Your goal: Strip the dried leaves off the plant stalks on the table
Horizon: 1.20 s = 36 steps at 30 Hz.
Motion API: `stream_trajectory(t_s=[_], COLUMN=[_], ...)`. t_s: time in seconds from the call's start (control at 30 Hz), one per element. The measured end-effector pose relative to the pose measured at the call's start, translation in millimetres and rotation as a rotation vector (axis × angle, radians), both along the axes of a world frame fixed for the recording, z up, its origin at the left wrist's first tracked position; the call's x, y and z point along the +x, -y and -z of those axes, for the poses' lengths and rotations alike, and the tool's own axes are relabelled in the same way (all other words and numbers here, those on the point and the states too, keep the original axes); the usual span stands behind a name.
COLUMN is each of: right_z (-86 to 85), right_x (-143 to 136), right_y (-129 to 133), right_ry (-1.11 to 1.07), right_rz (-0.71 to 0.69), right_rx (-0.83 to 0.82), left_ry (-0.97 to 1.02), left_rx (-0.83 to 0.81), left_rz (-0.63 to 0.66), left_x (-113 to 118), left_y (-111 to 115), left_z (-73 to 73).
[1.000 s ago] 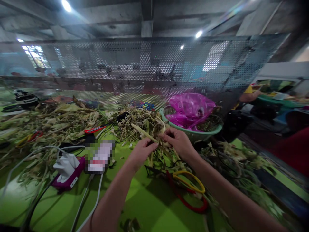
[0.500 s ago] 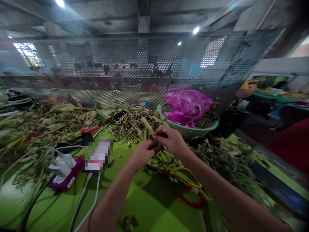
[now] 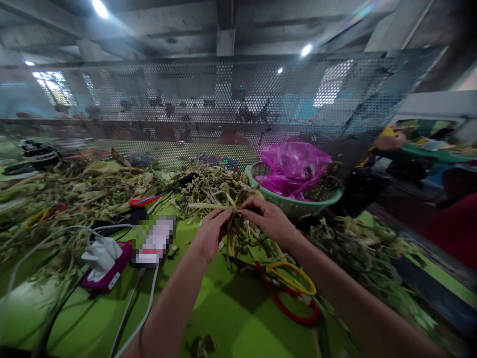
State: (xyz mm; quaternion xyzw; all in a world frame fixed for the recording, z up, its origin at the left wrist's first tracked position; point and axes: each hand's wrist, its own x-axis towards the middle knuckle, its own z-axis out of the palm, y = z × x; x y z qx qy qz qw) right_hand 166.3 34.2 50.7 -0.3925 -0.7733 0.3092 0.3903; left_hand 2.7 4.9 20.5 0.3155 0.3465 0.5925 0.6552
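Observation:
Pale green, withered plant leaves (image 3: 231, 238) fan out from between my fingertips over the green table. My left hand (image 3: 210, 233) pinches them from the left, thumb and fingers together. From the right, my right hand (image 3: 270, 219) pinches the same bunch, its fingertips almost meeting the left ones. One long pale strip points left above my left hand, and other leaves hang below. Just below my right hand lie scissors with red and yellow handles (image 3: 294, 281). A heap of dried stems and leaves (image 3: 203, 191) lies right behind my hands.
A green basket (image 3: 298, 204) with a purple plastic bag (image 3: 294, 166) stands behind my right hand. To the left are a phone (image 3: 156, 241), a purple power strip (image 3: 108, 271) with white plugs, cables and a red-handled cutter (image 3: 146, 200). A perforated metal screen (image 3: 208, 104) rises behind.
The pale leaf strip has swung from pointing up to lying leftward. My left hand has moved up and left, its fingers now higher on the bunch; more leaves hang below.

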Motion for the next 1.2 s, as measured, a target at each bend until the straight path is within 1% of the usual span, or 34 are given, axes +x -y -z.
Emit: stream_trajectory(t_s=[0.07, 0.13, 0.27, 0.33, 0.47, 0.5, 0.6, 0.7, 0.8, 0.97, 1.1, 1.2], right_z=[3.7, 6.4, 9.0, 8.9, 4.9, 3.5, -0.2, -1.7, 0.3, 10.5, 15.1, 14.0], right_x=[0, -2, -3, -2, 2, 1, -4, -13, -20, -24, -25, -24], right_y=[-1, -2, -4, -5, -2, 1, 14, 28, 36, 34, 30, 28], right_ry=[-0.014, -0.028, 0.014, 0.067, 0.185, 0.212, 0.290, 0.351, 0.439, 0.552, 0.544, 0.519], right_rz=[-0.016, -0.019, 0.030, 0.059, 0.154, 0.185, 0.273, 0.320, 0.313, 0.294, 0.251, 0.222], right_rx=[-0.052, -0.063, 0.001, 0.102, 0.479, 0.552, 0.672, 0.734, 0.720, 0.624, 0.587, 0.543], left_ry=[0.008, -0.008, -0.025, -0.007, 0.044, 0.052, 0.080, 0.133, 0.170, 0.193, 0.098, -0.010], left_rx=[-0.006, -0.003, 0.009, 0.007, -0.044, -0.061, -0.075, -0.059, -0.054, -0.059, -0.011, 0.024], left_rz=[-0.010, -0.008, -0.011, -0.007, -0.062, -0.076, -0.070, -0.067, -0.083, -0.085, -0.075, -0.118], left_x=[0, -1, -2, -4, -6, -6, -7, -7, -7, -6, -7, -9], left_y=[0, 0, -2, -3, -5, -6, -7, -7, -6, -7, -6, -5], left_z=[-0.1, -0.1, -0.3, 0.1, 2.6, 3.3, 4.4, 4.1, 3.3, 4.2, 5.0, 2.4])
